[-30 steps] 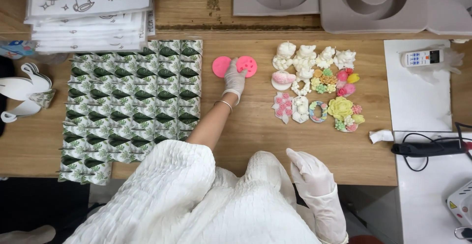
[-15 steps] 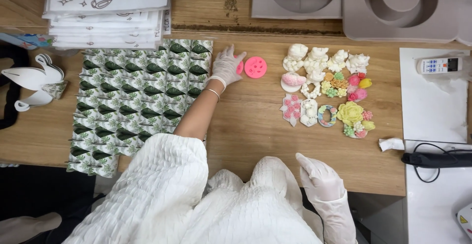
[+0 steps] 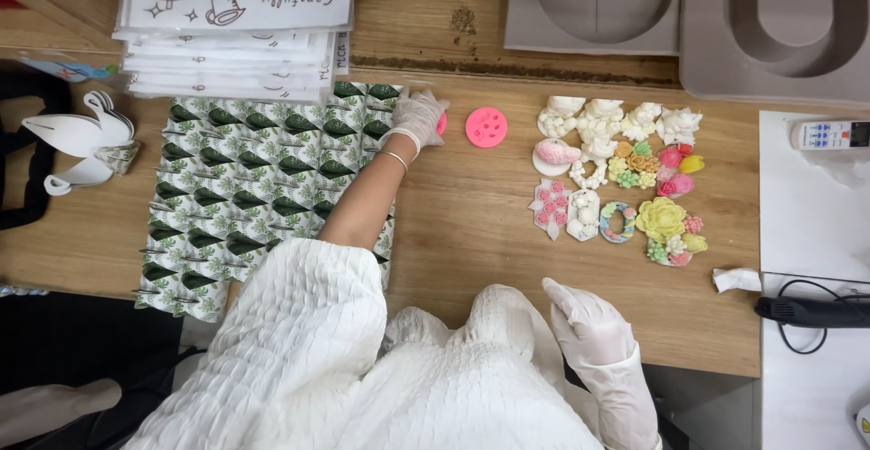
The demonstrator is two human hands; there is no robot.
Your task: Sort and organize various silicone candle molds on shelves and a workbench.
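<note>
left hand (image 3: 419, 116) is stretched out to the far side of the counter (image 3: 471, 223), fingers curled over a small pink mould (image 3: 441, 124) at the edge of the green leaf-print packets (image 3: 254, 187). whether the grip actually pinches it, can't tell. second pink mould (image 3: 487, 127) sits just beside, untouched. right hand (image 3: 589, 323) rests loosely spread at the near edge. finished soap flowers (image 3: 616, 178) are already laid out, so moulding looks mostly done.

A wooden desk (image 3: 471, 232) is seen from above, evenly lit. Grey moulded trays (image 3: 689, 15) are laid along its far edge, well beyond the fingers. A white surface (image 3: 807, 223) adjoins the desk to the right of the fingers. Dark floor (image 3: 82, 341) is seen below left.
</note>
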